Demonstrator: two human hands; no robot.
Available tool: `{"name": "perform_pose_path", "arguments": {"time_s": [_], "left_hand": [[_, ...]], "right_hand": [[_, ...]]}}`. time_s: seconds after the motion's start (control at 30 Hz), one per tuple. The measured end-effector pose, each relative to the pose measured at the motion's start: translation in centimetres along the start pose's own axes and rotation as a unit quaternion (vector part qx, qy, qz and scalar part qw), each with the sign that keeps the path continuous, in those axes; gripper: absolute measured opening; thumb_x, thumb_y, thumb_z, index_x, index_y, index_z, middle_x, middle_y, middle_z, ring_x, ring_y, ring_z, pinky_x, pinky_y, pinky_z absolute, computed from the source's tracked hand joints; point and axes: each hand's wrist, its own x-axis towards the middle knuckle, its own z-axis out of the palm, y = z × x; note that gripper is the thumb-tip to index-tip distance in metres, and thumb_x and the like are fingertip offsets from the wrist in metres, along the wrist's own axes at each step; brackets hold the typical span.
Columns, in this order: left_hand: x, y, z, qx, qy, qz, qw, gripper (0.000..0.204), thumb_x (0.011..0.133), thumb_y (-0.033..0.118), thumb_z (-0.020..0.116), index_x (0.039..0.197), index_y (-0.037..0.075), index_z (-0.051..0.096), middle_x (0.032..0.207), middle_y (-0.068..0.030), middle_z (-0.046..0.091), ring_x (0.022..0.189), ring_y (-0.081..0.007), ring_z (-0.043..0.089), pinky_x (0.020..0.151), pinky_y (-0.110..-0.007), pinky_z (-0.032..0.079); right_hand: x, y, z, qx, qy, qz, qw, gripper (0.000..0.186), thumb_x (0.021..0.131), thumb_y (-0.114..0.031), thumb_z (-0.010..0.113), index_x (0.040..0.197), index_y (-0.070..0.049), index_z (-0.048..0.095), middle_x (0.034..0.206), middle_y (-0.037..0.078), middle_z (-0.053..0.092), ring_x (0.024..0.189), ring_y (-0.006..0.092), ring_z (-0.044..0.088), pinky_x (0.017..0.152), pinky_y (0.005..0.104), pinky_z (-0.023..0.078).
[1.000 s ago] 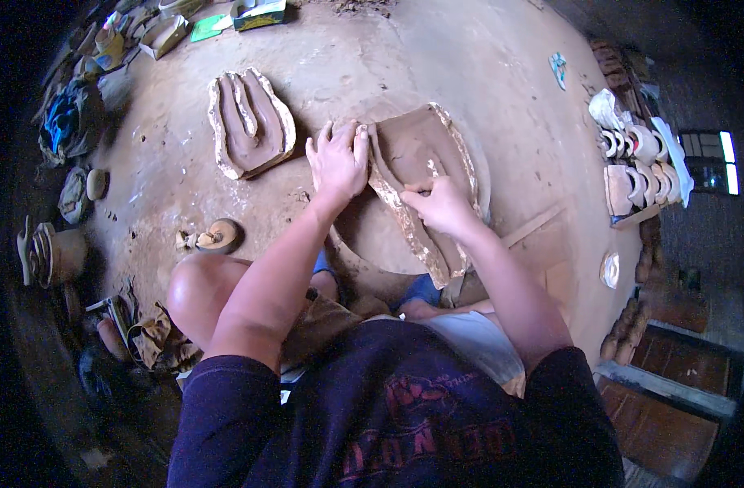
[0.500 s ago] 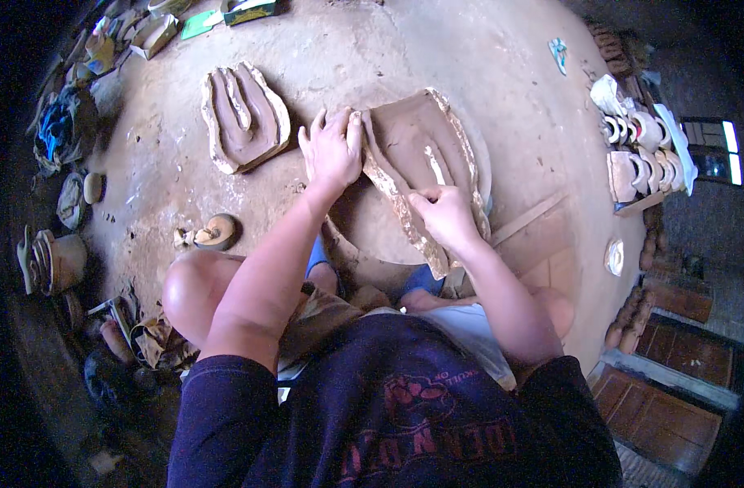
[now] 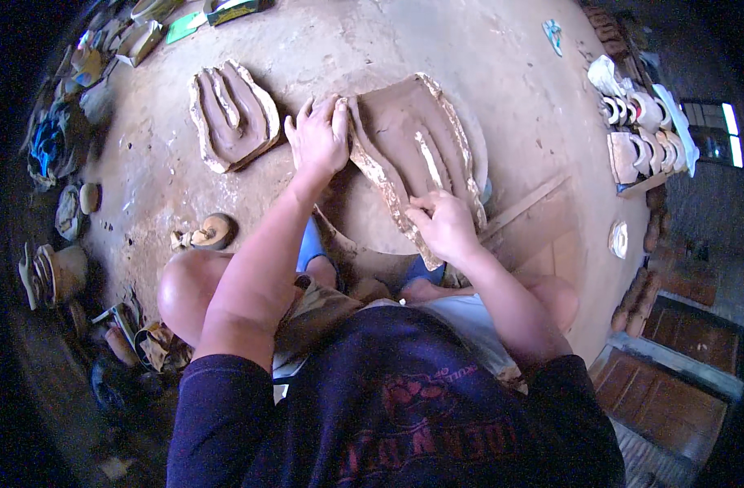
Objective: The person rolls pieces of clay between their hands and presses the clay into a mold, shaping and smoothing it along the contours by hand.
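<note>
A plaster mold [image 3: 378, 175] with a pale, rough rim and a brown clay lining lies tilted in front of me. A whitish ridge [image 3: 430, 159] runs down its middle. My left hand [image 3: 319, 140] rests against the mold's upper left edge with its fingers spread. Over the mold's near end is my right hand [image 3: 445, 226], its fingers curled and pinched at the clay between ridge and rim. Whatever lies between those fingertips is hidden. A second, smaller clay-lined mold [image 3: 261, 146] lies apart on the floor to the left.
Under the larger mold is a pale round board [image 3: 376, 236]. A wooden strip [image 3: 526, 203] lies to its right. A round wheel-like object [image 3: 213, 232] sits near my left knee. Curved white pieces [image 3: 648, 150] are stacked at the right; buckets [image 3: 63, 272] and clutter line the left.
The view has shifted slightly, so the molds appear a little farther left and up. My right hand stays at the mold's near end, its fingers slightly changed. My left hand keeps its place at the edge.
</note>
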Motion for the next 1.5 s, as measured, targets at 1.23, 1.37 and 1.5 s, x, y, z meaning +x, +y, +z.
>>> {"name": "perform_pose_path", "arguments": {"time_s": [1.23, 1.37, 1.5], "left_hand": [[0.4, -1.2, 1.6, 0.013, 0.018, 0.054, 0.998, 0.052, 0.109, 0.047, 0.038, 0.138, 0.015, 0.067, 0.143, -0.0118, 0.063, 0.142, -0.0367, 0.048, 0.121, -0.060, 0.026], [0.4, -1.5, 1.4, 0.010, 0.024, 0.069, 0.997, 0.052, 0.109, 0.045, 0.038, 0.138, 0.014, 0.067, 0.142, -0.0102, 0.065, 0.141, -0.0371, 0.049, 0.119, -0.057, 0.027], [0.2, -0.6, 1.2, 0.017, 0.025, 0.053, 0.998, 0.051, 0.109, 0.044, 0.038, 0.138, 0.013, 0.066, 0.141, -0.0096, 0.066, 0.141, -0.0372, 0.050, 0.118, -0.055, 0.028]], "right_hand": [[-3.6, 6.3, -1.1, 0.060, -0.068, 0.047, 0.995, 0.033, 0.089, -0.032, 0.078, 0.104, -0.003, 0.080, 0.100, 0.021, 0.074, 0.093, 0.0354, 0.073, 0.085, 0.0429, 0.057], [-5.0, 5.3, -1.4, 0.012, -0.067, 0.072, 0.995, 0.032, 0.090, -0.030, 0.078, 0.104, -0.002, 0.080, 0.102, 0.021, 0.074, 0.092, 0.0356, 0.073, 0.085, 0.0427, 0.058], [-6.3, 6.9, -0.1, -0.011, 0.023, -0.011, 1.000, 0.033, 0.087, -0.032, 0.079, 0.099, -0.001, 0.080, 0.103, 0.021, 0.074, 0.096, 0.0362, 0.073, 0.087, 0.0419, 0.057]]}}
